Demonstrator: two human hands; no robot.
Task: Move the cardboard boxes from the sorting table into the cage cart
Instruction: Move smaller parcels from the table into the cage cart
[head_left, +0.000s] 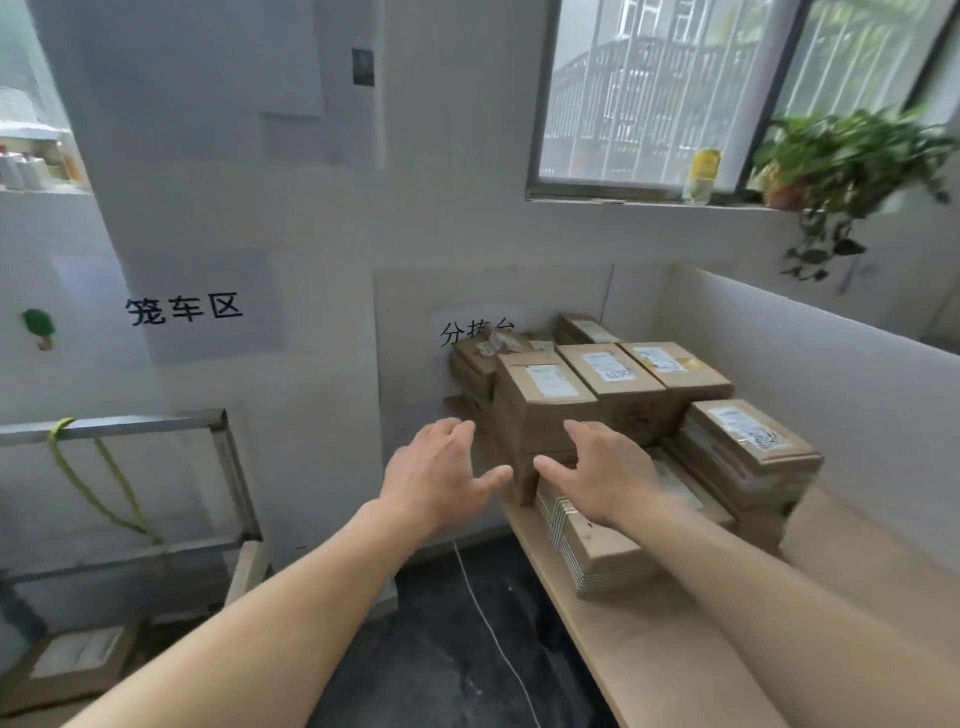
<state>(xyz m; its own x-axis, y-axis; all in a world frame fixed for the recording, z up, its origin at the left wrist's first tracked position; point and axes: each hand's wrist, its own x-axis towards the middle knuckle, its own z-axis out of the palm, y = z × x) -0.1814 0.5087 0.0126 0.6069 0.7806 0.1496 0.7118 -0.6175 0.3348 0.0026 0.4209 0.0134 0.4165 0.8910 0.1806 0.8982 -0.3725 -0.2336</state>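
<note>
Several brown cardboard boxes with white labels are piled on the wooden sorting table (649, 639) at the right. The nearest upright box (540, 410) stands at the pile's left front corner. My left hand (441, 478) and my right hand (602, 473) are stretched out in front of that box, fingers spread, one on each side of its lower front, holding nothing. The metal-framed cage cart (228, 467) stands at the lower left, with one labelled box (72, 660) lying in its bottom.
A white partition (831, 374) walls the table's far and right sides. A flat stack of boxes (597, 551) lies at the table's near edge under my right wrist. A thin white cord (488, 623) runs across the dark floor. A yellow-green strap (98, 483) hangs on the cart frame.
</note>
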